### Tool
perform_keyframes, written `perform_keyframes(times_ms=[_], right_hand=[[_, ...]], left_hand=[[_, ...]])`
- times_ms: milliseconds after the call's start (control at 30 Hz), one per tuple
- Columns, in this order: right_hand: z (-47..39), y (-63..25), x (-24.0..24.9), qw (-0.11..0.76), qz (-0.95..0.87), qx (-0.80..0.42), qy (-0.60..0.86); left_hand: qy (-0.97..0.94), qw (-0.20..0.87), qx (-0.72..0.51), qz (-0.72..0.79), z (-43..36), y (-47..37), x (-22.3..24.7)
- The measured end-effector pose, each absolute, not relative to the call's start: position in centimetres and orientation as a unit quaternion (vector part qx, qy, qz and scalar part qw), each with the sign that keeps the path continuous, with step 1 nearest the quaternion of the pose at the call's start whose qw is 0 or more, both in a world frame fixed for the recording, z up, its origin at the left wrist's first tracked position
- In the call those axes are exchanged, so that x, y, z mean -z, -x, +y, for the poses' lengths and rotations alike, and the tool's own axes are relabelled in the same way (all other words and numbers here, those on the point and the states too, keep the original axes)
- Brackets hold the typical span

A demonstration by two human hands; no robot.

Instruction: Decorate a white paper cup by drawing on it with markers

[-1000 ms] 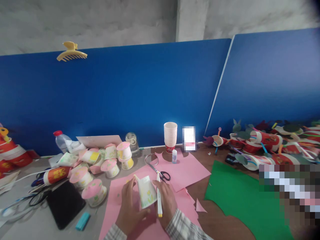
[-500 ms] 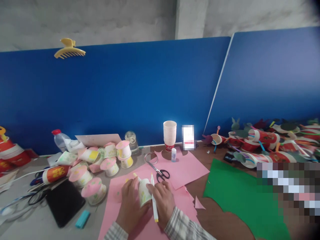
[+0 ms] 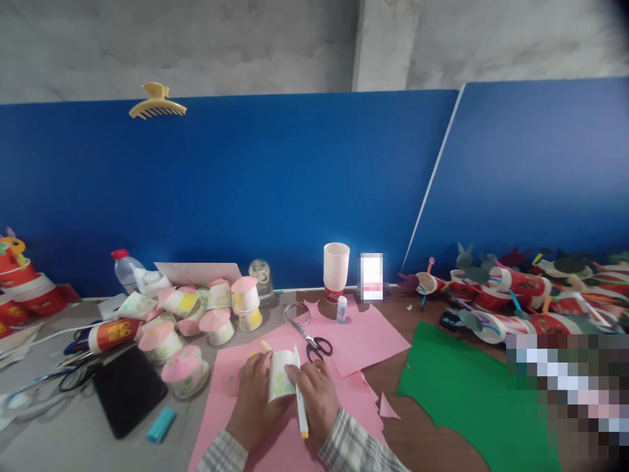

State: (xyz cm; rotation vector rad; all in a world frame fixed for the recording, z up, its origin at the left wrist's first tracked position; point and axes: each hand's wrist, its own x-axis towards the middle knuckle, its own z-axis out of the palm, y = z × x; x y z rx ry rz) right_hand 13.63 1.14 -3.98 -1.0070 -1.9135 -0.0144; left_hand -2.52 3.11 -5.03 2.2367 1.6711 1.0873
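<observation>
My left hand (image 3: 254, 400) is wrapped round a white paper cup (image 3: 282, 377) with yellow and green drawings, tilted above pink paper (image 3: 236, 370). In my right hand (image 3: 316, 393) is a white marker (image 3: 301, 413) with a yellow end, lying between thumb and fingers beside the cup. My right thumb rests at the cup's right edge. Just beyond my hands lie scissors (image 3: 309, 337) with black handles. A small glue bottle (image 3: 341, 309) stands near a stack of paper cups (image 3: 336, 269).
Decorated cups with pink tops (image 3: 184, 370) crowd the left side, near a black tablet (image 3: 129, 390) and a turquoise block (image 3: 161, 425). Green paper (image 3: 472, 400) lies to the right, with red cup figures (image 3: 531, 288) behind it. A blue partition (image 3: 275, 177) rises behind.
The view has shifted slightly, so the background sits lower. The cup has turned a little in my left hand and shows more of its drawing. Both hands keep their holds.
</observation>
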Motion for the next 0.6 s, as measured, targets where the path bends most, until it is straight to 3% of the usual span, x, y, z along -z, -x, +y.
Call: perform_keyframes(times_ms=[600], right_hand=[[0.4, -14.1, 2.7, 0.501, -0.756, -0.095, 0.411]], left_hand=[[-0.723, 0.03, -0.39, 0.57, 2.7, 2.3, 4.5]])
